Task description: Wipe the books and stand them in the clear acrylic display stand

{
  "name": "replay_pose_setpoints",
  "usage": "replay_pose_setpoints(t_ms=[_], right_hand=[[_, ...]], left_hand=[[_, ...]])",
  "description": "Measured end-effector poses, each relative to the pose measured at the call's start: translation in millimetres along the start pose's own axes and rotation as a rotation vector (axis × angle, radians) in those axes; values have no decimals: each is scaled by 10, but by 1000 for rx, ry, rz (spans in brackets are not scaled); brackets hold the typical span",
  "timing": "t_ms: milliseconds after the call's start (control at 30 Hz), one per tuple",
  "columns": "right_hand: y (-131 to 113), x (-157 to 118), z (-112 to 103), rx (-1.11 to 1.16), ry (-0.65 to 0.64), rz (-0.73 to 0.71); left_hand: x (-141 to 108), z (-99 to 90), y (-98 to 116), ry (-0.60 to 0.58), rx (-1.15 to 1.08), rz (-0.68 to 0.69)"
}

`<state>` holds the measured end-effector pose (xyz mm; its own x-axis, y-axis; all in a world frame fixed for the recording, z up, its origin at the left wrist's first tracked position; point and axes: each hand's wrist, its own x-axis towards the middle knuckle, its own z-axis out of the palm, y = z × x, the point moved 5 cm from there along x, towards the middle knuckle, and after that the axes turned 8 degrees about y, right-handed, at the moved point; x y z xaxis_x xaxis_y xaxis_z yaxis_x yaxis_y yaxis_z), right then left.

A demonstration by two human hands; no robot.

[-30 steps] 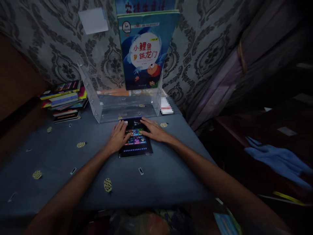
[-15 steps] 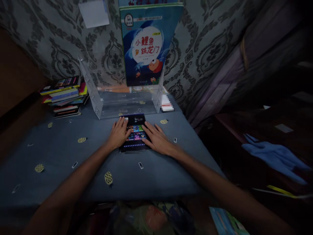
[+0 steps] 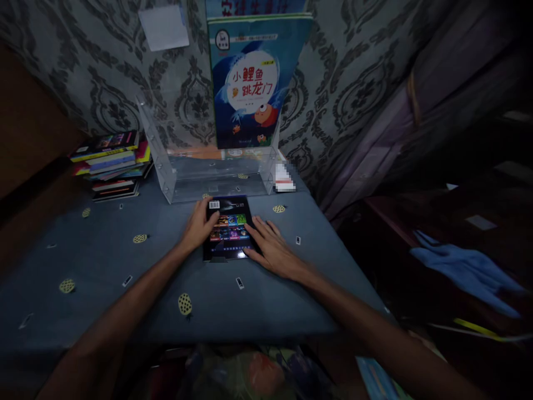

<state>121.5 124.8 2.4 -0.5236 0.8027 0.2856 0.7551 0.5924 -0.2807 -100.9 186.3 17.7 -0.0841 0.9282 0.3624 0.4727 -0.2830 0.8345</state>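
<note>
A dark book point(image 3: 229, 228) with a barcode and rows of small colourful pictures lies flat on the blue-grey tablecloth point(image 3: 158, 294). My left hand point(image 3: 199, 226) rests at its left edge, thumb on the cover and the other fingers along the side. On the right, my right hand point(image 3: 270, 247) lies with its fingers spread, thumb and index finger touching the cover's right part. Behind the book stands a clear acrylic rack point(image 3: 216, 172). A blue picture book point(image 3: 254, 83) with an orange fish stands upright at the rack's right part.
At the back left is a stack of books point(image 3: 112, 161). A small white item point(image 3: 283, 176), partly pixelated, sits right of the rack. Blue cloth point(image 3: 462, 266) lies beyond the table's right edge, and a patterned wall point(image 3: 345, 61) rises behind.
My left hand has slid left off the cover's upper part, uncovering the barcode. My right hand has shifted slightly right and nearer to me, its fingers a little lower on the book.
</note>
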Motion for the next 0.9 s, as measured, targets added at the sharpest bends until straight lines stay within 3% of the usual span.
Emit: replay_pose_setpoints(t_ms=[133,200,300,367,467,600,733,900], right_hand=[[29,-15,6,28,3,5],[46,-21,8,66,22,-3],[87,-27,13,148,59,-11],[134,-26,13,222,84,10],[230,-10,-2,350,142,98],[319,34,21,646,155,244],[298,77,58,963,111,317],[285,172,-54,1077,117,312]], left_hand=[[124,-181,-202,164,-450,-496],[115,-154,-229,80,-587,-670],[29,-13,-159,-183,-705,-802],[-20,44,-88,-272,-757,-805],[-30,45,22,-307,-822,-733],[4,-10,126,-311,-866,-618],[-1,-9,122,-307,-867,-596],[7,-44,226,-287,-839,-477]])
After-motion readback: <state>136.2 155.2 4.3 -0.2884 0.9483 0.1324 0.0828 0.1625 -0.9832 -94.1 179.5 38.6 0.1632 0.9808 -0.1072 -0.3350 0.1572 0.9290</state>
